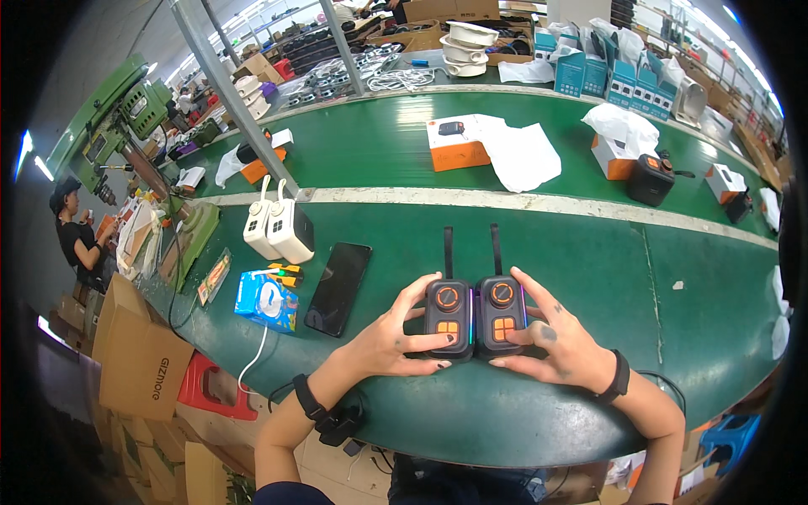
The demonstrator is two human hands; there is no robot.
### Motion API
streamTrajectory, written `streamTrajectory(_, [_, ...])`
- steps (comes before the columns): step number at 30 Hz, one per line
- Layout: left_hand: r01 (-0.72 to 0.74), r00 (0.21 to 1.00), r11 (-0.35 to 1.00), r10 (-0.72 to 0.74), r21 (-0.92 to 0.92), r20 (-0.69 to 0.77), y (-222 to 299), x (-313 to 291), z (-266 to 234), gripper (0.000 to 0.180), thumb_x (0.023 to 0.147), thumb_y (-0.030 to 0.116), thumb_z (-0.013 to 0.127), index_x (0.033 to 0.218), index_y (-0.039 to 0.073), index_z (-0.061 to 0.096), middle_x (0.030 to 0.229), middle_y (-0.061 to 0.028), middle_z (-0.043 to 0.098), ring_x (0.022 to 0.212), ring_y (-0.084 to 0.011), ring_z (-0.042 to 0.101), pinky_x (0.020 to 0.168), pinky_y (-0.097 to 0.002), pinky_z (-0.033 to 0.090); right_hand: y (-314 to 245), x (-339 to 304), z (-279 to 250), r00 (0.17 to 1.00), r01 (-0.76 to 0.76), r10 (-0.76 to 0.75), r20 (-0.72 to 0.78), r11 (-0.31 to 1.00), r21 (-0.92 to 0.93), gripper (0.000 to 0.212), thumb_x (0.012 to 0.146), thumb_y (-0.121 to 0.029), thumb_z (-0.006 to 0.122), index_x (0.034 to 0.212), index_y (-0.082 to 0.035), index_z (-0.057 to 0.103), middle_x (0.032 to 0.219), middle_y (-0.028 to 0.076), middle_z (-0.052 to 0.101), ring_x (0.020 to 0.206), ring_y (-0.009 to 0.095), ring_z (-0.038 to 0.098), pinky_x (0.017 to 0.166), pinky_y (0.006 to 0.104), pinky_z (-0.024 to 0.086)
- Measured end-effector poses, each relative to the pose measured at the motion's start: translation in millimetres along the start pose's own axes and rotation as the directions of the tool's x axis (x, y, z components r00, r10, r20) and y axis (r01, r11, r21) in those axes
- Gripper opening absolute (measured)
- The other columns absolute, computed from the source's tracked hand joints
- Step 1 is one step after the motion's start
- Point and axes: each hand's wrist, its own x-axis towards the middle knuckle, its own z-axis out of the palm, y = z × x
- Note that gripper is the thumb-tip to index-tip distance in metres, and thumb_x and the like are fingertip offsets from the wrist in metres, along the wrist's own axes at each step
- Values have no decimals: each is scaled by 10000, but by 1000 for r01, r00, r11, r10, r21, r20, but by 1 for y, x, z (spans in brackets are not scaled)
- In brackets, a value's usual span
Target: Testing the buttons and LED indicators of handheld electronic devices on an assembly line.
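Nearest the lens are two bare forearms [282,427], leading up to a pair of black portable speakers at the green bench [572,425], straps [449,252] pointing to 12 o'clock. Left hand [385,341] has the left speaker [449,312] pinched top to base, thumb on its orange buttons [445,328]; right hand [566,343] grips the right speaker [503,310] the same way. I can't tell if the bodies touch or how hard the thumbs press. Side lights [472,316] are glowing, so I'd call this step working the buttons; another press would want even thumbs and a steady hold. Taking the pair as clock centre: dark smartphone [338,289] between 9 and 10, blue pack [252,299] at 9, cream speakers [288,231] at 10, orange-and-white box [459,153] at 12. What's in my way is the slanted metal post [223,88] blocking some view toward 10-11.
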Motion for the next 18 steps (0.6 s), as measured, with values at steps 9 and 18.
streamTrajectory(9, [-22, 1000, 1000, 22, 18, -4, -4, -1, 1, 623, 694, 169, 844, 1220, 323, 548, 1501, -280, 182, 1352, -485, 325, 984, -527, 485, -3, 0, 1, 999, -49, 50, -13, 998, 50, 325, 734, -248, 829, 908, -37, 655, 1421, 373, 312, 1213, 458, 511, 919, 441, 533])
streamTrajectory(18, [-41, 998, 999, 40, -24, -43, -8, 0, 3, 618, 677, 177, 865, 1170, 291, 511, 1502, -288, 183, 1337, -504, 340, 964, -534, 500, -1, 0, 0, 999, -35, 35, 2, 999, 1, 323, 758, -283, 809, 1026, -152, 684, 1446, 338, 305, 1212, 445, 517, 908, 430, 536])
